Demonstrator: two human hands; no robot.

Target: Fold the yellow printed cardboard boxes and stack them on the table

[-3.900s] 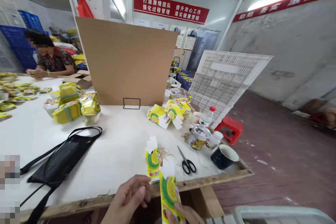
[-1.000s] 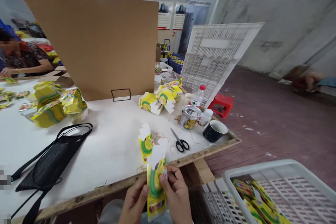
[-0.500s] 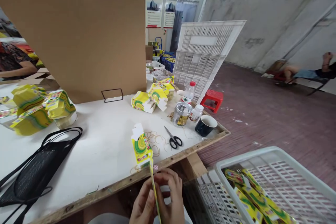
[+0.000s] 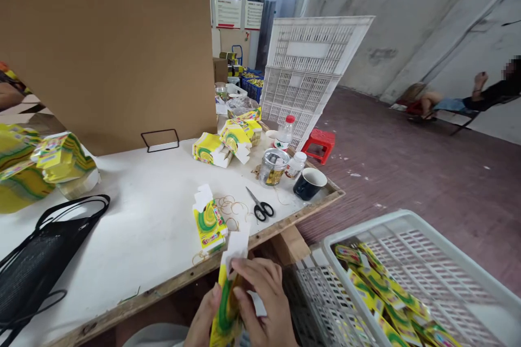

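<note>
A yellow and green cardboard carton [image 4: 223, 312] is between my hands at the front edge of the table, its white end flap standing up. My left hand [image 4: 202, 319] grips its left side with the thumb along the edge. The fingers of my right hand [image 4: 264, 295] are bent onto its right side near the opening, and what lies under them is partly hidden. Just beyond, a flattened yellow carton [image 4: 208, 222] lies on the white table [image 4: 154, 233], with several rubber bands [image 4: 232, 207] beside it. Black-handled scissors [image 4: 260, 207] lie to their right.
A white crate [image 4: 368, 238] holding filled yellow cartons [image 4: 386, 293] stands at the lower right. On the table are a dark mug [image 4: 308, 187], a clear jar [image 4: 273, 168], bottles, carton stacks [image 4: 67, 160] and a black mesh bag [image 4: 40, 260]. A cardboard sheet [image 4: 122, 54] stands behind.
The carton in my hands has turned from edge-on and flat to opened out, showing its yellow face and white flap. My right hand has moved onto its side. The view has shifted slightly right and down.
</note>
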